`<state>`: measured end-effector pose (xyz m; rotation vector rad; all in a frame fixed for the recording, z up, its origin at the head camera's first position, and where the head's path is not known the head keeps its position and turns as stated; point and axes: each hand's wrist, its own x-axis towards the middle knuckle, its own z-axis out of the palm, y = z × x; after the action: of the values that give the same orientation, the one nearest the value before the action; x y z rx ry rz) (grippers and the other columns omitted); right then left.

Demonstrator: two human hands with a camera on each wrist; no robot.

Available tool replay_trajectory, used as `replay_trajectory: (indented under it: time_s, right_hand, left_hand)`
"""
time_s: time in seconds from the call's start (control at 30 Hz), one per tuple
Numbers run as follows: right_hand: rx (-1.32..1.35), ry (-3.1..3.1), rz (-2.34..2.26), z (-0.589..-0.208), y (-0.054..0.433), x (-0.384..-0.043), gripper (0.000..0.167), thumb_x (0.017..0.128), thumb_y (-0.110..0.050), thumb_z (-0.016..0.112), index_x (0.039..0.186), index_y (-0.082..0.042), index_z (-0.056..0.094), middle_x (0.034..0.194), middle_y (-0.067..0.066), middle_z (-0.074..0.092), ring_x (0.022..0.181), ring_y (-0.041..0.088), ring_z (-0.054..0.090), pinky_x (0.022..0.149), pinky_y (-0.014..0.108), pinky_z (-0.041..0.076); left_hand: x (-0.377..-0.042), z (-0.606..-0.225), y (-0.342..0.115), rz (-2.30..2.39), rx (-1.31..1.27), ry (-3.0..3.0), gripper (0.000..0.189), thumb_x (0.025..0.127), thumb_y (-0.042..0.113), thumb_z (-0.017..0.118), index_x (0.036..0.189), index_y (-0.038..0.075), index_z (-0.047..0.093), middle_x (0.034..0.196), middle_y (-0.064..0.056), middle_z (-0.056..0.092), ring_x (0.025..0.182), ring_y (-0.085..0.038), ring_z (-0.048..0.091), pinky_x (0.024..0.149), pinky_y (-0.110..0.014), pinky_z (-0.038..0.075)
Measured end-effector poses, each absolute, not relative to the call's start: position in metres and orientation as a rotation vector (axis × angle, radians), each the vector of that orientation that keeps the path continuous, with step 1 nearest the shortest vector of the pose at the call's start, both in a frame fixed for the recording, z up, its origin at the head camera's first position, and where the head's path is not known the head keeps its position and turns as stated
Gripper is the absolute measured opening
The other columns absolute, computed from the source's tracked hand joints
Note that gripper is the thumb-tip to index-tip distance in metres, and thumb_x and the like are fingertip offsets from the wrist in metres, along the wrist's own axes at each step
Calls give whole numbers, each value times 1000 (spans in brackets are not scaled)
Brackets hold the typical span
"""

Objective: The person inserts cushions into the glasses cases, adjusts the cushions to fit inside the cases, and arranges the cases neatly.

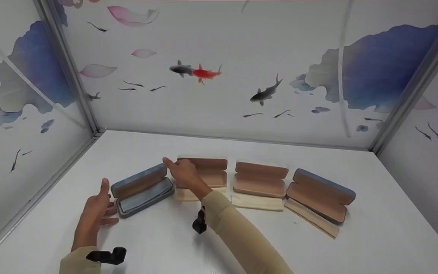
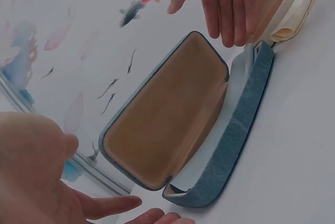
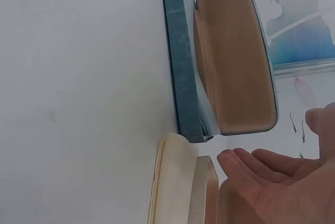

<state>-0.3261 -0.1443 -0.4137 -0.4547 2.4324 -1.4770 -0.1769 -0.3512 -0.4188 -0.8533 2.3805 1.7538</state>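
A blue eyeglass case (image 1: pixel 146 206) stands at the left with its lid (image 2: pixel 162 119) raised, showing a tan lining. Folded inside its lower half lies a pale blue-grey cloth (image 1: pixel 145 196). My left hand (image 1: pixel 95 207) is beside the case's left end, thumb up and fingers extended, holding nothing. At the opposite end is my right hand (image 1: pixel 183 173), its fingers fairly straight and nothing in them, as the right wrist view shows. In the head view this hand overlaps a second opened case (image 1: pixel 215 179) behind it.
Two more opened cases with tan linings, the third case (image 1: pixel 259 184) and the fourth case (image 1: pixel 318 199), continue the arc rightward. Cream folded cloths (image 1: pixel 257 203) lie in front of these. Printed walls (image 1: pixel 219 102) enclose the white table (image 1: pixel 211 251) at the back and sides.
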Motion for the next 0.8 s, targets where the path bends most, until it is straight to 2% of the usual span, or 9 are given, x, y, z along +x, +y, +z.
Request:
replay_trajectory:
  time_s: [0.1,0.2,0.27,0.37,0.43,0.47,0.53,0.67,0.8]
  right_hand:
    - [-407,2389,-1473,-410,-148,-324,51,98,-60,52,69,-18,48,62,-6,39,60,10,40,60,28,36]
    - [-382,2369,-1453,-408,-153,-320,54,97,-62,51,71,-15,48,65,-3,39,62,12,40,64,30,38]
    - [-382,2385,-1438,-407,-156,-318,55,98,-62,51,81,-10,57,74,-1,49,70,13,46,70,32,43]
    - [-375,2395,-1419,-408,-161,-316,67,98,-62,49,109,2,66,103,9,67,89,17,59,87,36,52]
    - [-364,2392,-1425,-409,-163,-314,74,99,-61,48,133,3,59,132,15,63,117,22,61,104,41,49]
    - [-353,2383,-1431,-409,-164,-314,76,99,-62,48,138,3,55,140,17,59,125,25,59,108,43,47]
    - [-334,2368,-1440,-409,-165,-314,77,99,-62,48,141,3,53,144,17,56,130,28,56,109,44,46]
    - [-329,2381,-1423,-411,-165,-313,76,99,-62,48,138,3,54,141,17,58,124,26,58,107,43,47]
    - [-338,2409,-1422,-415,-165,-313,72,100,-59,48,133,5,58,135,16,61,122,26,59,105,43,48]
  left_hand:
    - [-180,-422,-348,1741,-826,2404,118,89,83,9,153,-16,9,150,-40,30,131,-47,47,83,-33,60]
    - [-183,-426,-346,1726,-840,2443,118,90,83,15,151,-19,16,137,-35,41,119,-38,53,80,-32,61]
    - [-185,-428,-345,1724,-856,2464,115,92,80,20,148,-20,22,125,-30,47,110,-32,56,78,-31,61]
    - [-186,-429,-345,1713,-869,2477,110,95,76,24,147,-21,26,113,-23,50,102,-26,56,75,-29,61]
    - [-185,-428,-346,1698,-863,2482,107,96,74,25,146,-21,26,108,-20,50,100,-25,55,74,-28,60]
    - [-185,-428,-347,1692,-856,2476,107,96,73,25,147,-21,25,109,-20,50,101,-25,55,74,-28,60]
    - [-184,-427,-348,1687,-838,2468,107,96,73,26,148,-21,22,113,-23,50,103,-27,55,74,-28,60]
    - [-183,-426,-350,1704,-795,2444,107,97,72,28,150,-20,15,134,-36,44,115,-36,56,77,-28,60]
    - [-182,-425,-348,1701,-753,2445,106,97,71,28,151,-18,13,146,-39,35,125,-41,52,79,-26,60]
